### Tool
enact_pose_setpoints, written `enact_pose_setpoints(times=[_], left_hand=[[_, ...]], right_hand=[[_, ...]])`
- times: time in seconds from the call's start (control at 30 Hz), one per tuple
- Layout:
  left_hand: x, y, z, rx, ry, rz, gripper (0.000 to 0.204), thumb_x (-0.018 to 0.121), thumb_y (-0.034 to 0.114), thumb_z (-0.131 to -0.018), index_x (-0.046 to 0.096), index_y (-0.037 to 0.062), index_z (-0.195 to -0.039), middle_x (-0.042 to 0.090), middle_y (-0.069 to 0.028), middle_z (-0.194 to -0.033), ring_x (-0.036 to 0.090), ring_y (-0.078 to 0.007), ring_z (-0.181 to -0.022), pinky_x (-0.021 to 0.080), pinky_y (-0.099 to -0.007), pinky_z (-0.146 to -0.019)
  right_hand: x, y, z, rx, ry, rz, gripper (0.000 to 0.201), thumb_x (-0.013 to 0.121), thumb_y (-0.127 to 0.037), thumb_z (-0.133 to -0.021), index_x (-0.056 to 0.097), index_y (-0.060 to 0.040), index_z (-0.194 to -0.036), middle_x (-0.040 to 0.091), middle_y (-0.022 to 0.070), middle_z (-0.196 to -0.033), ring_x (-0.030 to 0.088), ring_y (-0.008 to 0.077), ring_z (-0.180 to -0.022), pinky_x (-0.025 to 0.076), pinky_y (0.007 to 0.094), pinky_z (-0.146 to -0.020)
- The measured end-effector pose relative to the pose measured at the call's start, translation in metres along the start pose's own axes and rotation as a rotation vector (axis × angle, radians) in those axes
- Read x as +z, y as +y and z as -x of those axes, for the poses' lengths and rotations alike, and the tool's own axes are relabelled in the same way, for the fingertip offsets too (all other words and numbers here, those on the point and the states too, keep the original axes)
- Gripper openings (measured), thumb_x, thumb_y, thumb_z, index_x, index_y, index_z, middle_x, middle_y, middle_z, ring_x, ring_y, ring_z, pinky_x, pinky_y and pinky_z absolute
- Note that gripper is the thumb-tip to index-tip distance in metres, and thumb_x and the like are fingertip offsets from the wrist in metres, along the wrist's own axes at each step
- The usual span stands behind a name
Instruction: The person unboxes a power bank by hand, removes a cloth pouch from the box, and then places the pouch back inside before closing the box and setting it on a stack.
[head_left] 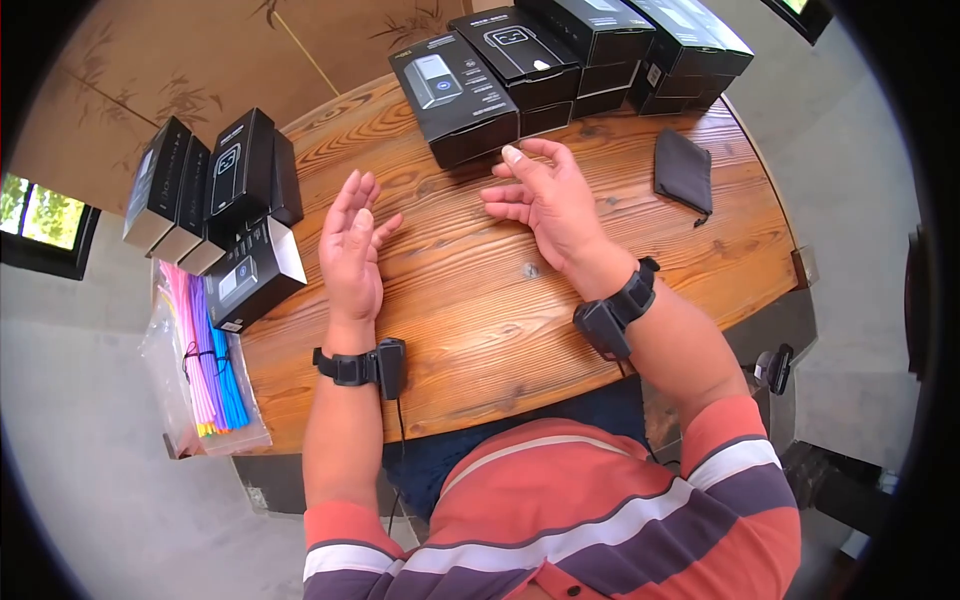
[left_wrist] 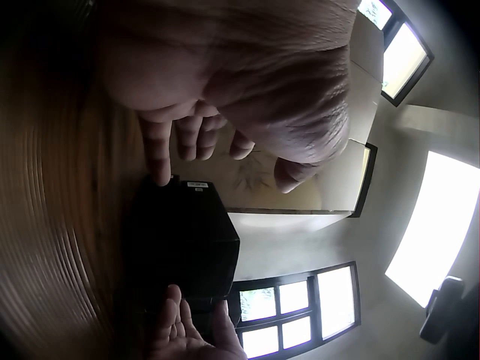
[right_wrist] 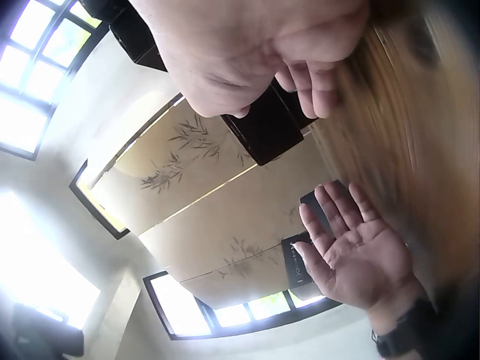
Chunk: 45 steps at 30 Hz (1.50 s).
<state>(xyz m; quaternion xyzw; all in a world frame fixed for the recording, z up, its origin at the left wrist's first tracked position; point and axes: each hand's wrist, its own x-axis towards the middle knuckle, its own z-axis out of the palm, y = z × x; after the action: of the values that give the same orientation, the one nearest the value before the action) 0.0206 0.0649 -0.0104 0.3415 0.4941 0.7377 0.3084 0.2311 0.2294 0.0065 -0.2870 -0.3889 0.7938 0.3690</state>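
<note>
My left hand (head_left: 350, 262), fingers relaxed and holding nothing, is over the left half of the wooden table (head_left: 470, 330). Across from it, my right hand (head_left: 558, 212) also holds nothing, its palm turned inward and its fingers loosely bent. Just beyond the right fingertips lies a black printed box (head_left: 455, 100) with a picture of a device on its top. Nearest the left hand is another black box (head_left: 250, 275) with a white flap sticking up. In the right wrist view the left palm (right_wrist: 369, 264) shows with its fingers spread.
More black boxes (head_left: 590, 35) are stacked along the far edge, and several others (head_left: 240, 170) stand at the left. A dark drawstring pouch (head_left: 683, 172) lies at the right. On the left edge rests a clear plastic bag (head_left: 160, 350) holding colourful thin sticks (head_left: 205, 360).
</note>
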Motion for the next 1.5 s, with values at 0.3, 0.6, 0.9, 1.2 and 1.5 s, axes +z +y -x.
enact_pose_setpoints(times=[0.3,0.6,0.9,1.2,1.5], left_hand=[[-0.001,-0.001,0.001,0.002,-0.043,-0.044,0.061,0.063,0.027,-0.115,0.047,0.0015,-0.169,0.053,-0.0205,-0.17,0.049,-0.0327,-0.16,0.054,-0.0511,-0.118],[-0.01,-0.002,-0.001,0.023,-0.033,-0.069,0.057,0.062,0.022,-0.116,0.049,0.0022,-0.167,0.056,-0.0187,-0.168,0.052,-0.0301,-0.157,0.057,-0.0472,-0.115],[-0.01,-0.009,0.001,0.069,-0.069,-0.142,0.048,0.066,0.018,-0.113,0.06,0.0033,-0.159,0.064,-0.0146,-0.16,0.06,-0.0248,-0.148,0.058,-0.039,-0.11],[-0.008,-0.007,0.002,0.105,-0.085,-0.195,0.049,0.07,0.02,-0.112,0.061,0.0035,-0.158,0.066,-0.0134,-0.157,0.06,-0.0242,-0.147,0.056,-0.0374,-0.111],[-0.009,-0.008,0.001,0.134,-0.07,-0.21,0.046,0.071,0.02,-0.112,0.063,0.0033,-0.154,0.068,-0.0111,-0.153,0.062,-0.0213,-0.143,0.056,-0.0365,-0.11]], right_hand=[[0.001,0.001,0.0,-0.069,-0.252,0.043,0.059,0.079,-0.03,-0.108,0.058,-0.0016,-0.155,0.067,0.0173,-0.141,0.074,0.0257,-0.121,0.063,0.0356,-0.096],[-0.014,-0.04,-0.019,-1.038,0.006,1.208,0.039,0.081,-0.008,-0.092,0.077,-0.0054,-0.13,0.069,0.0186,-0.138,0.07,0.0393,-0.122,0.059,0.0434,-0.103],[-0.004,-0.064,-0.061,-1.131,0.114,1.93,0.071,0.085,-0.023,-0.091,0.06,-0.0121,-0.157,0.059,0.0139,-0.162,0.053,0.0347,-0.153,0.05,0.0512,-0.111],[-0.008,-0.064,-0.024,-1.21,0.164,1.852,0.058,0.09,-0.036,-0.09,0.074,-0.0111,-0.139,0.073,0.0084,-0.141,0.063,0.0308,-0.136,0.045,0.0486,-0.109],[-0.028,-0.045,-0.023,-1.004,0.446,1.393,0.097,0.096,-0.053,-0.086,0.054,-0.0039,-0.158,0.054,0.0255,-0.158,0.053,0.0422,-0.145,0.045,0.0534,-0.122]])
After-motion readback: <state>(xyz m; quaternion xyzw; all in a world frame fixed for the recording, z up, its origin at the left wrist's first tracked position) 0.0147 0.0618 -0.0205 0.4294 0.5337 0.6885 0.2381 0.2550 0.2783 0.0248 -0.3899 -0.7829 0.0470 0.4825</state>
